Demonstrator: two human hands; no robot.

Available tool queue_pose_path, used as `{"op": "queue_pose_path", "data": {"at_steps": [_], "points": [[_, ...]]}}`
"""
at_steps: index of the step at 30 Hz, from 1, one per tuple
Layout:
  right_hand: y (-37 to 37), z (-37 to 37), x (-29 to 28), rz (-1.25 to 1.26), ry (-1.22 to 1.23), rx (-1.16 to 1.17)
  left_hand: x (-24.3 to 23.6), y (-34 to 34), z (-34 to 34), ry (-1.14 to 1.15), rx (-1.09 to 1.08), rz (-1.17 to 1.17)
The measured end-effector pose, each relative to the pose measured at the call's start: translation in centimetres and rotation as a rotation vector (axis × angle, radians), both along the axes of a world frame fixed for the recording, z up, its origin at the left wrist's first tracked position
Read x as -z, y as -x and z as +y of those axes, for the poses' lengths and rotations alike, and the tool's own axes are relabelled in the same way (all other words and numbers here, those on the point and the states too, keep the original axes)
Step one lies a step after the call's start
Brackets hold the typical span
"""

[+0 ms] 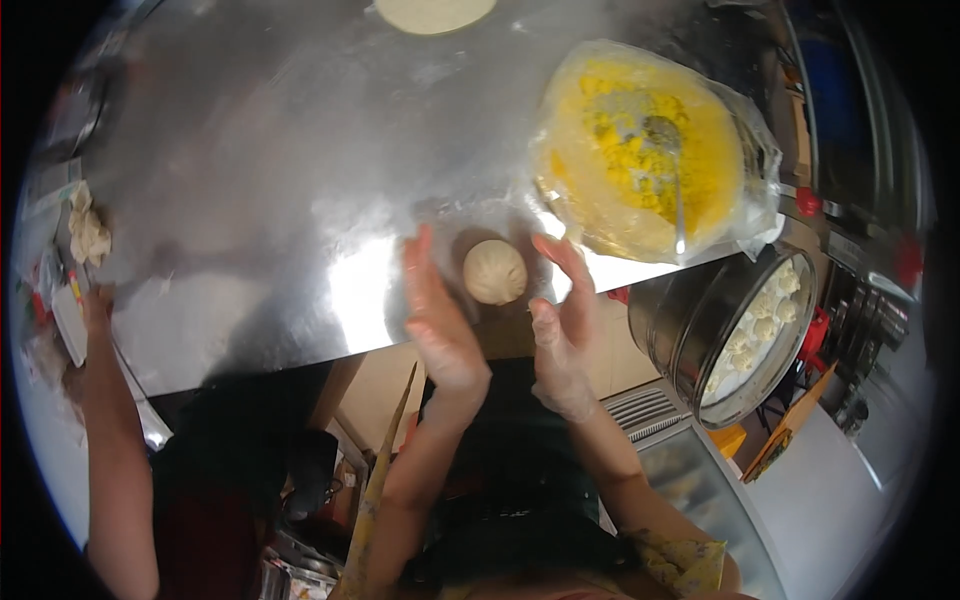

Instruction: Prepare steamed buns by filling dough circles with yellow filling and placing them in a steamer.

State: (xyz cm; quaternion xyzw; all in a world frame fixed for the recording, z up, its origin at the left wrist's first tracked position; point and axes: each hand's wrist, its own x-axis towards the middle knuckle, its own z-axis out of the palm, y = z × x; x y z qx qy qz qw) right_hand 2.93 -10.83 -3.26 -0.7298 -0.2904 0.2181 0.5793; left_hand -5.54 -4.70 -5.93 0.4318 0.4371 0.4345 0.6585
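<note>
A round pleated dough bun (pixel 495 270) sits on the steel table (pixel 230 200) near its front edge. My left hand (pixel 440 330) is upright at the bun’s left, fingers stretched and holding nothing. My right hand (pixel 562 330) curves at its right side, fingers apart and empty. Both hands look whitish toward the wrists. Just beyond my right hand lies a plastic-lined bowl (pixel 555 135) of crumbly yellow filling (pixel 625 150) with a metal spoon (pixel 680 220) in it.
A flat dough round (pixel 435 10) lies at the back. On the right, a round steamer (pixel 665 330) holds several shaped pieces. At the left, another person’s arm (pixel 115 440) reaches the table beside a lump of dough (pixel 88 230).
</note>
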Motion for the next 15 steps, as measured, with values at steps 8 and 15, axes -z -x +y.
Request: {"op": "queue_pose_path", "data": {"at_steps": [8,15], "points": [[-13.6,2.2,-1.7,-0.617,0.298,0.173,-1.4,1.2,-0.3,-0.048,0.015,0.104],[-16.9,5.5,1.2,-0.710,0.379,-0.072,-1.2,1.7,-0.6,-0.044,-0.015,0.127]]}}
